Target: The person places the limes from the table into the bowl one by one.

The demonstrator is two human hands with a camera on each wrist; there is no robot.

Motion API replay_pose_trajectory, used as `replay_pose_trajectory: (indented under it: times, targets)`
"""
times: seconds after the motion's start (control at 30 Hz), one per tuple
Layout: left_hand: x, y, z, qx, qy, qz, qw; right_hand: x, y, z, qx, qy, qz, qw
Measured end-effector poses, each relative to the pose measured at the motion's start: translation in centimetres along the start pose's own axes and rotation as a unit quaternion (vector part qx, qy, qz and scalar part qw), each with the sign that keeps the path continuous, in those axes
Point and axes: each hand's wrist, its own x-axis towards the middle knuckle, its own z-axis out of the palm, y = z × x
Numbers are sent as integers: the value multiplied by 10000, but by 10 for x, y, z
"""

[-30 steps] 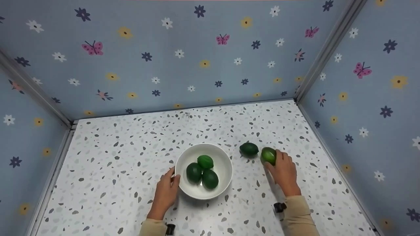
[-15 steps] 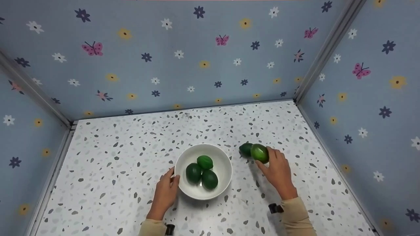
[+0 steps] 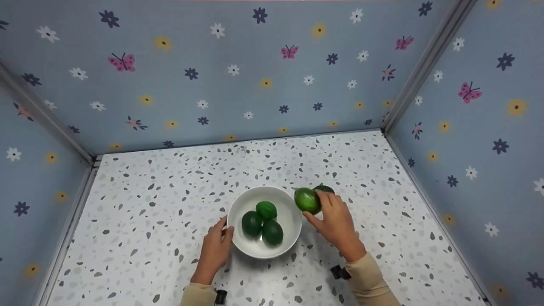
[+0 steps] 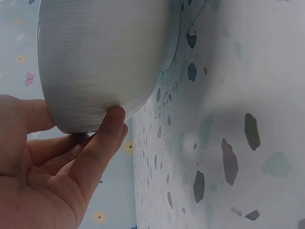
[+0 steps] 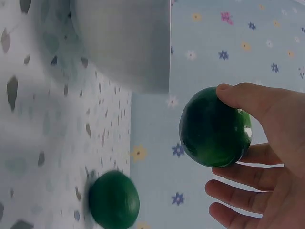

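A white bowl (image 3: 293,221) stands on the table with three green limes (image 3: 272,232) inside. My left hand (image 3: 215,250) holds the bowl's left side; in the left wrist view its fingers (image 4: 97,152) press the outer wall and the thumb meets the rim. Just beyond the right rim, my right hand (image 3: 338,221) pinches a glossy green lime (image 3: 307,200) between thumb and fingers. The right wrist view has this held lime (image 5: 212,129) up off the table, apart from the bowl (image 5: 126,43). Another lime (image 5: 114,200) lies on the table, partly hidden behind the right hand in the head view.
The speckled white tabletop (image 3: 170,191) is bounded by blue panels with flowers and butterflies at the back (image 3: 238,93), left and right (image 3: 488,136). Grey metal strips (image 3: 420,72) run along the corners. A black wrist device (image 3: 340,272) sits at the right sleeve.
My right hand has lifted the lime and carried it left, past the lime on the table, to the bowl's right rim. The left hand and bowl stay in place.
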Motion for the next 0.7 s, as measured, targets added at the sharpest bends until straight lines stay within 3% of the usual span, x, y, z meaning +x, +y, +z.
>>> replay_pose_trajectory:
  times: [0.3, 0.7]
  targets:
    - [1, -3, 1, -14, 21, -11, 10000, 3, -25, 21, 149, -221, -423, 9987]
    - [1, -5, 1, -116, 8, 172, 9998, -5, -27, 40, -124, -274, -575, 9979]
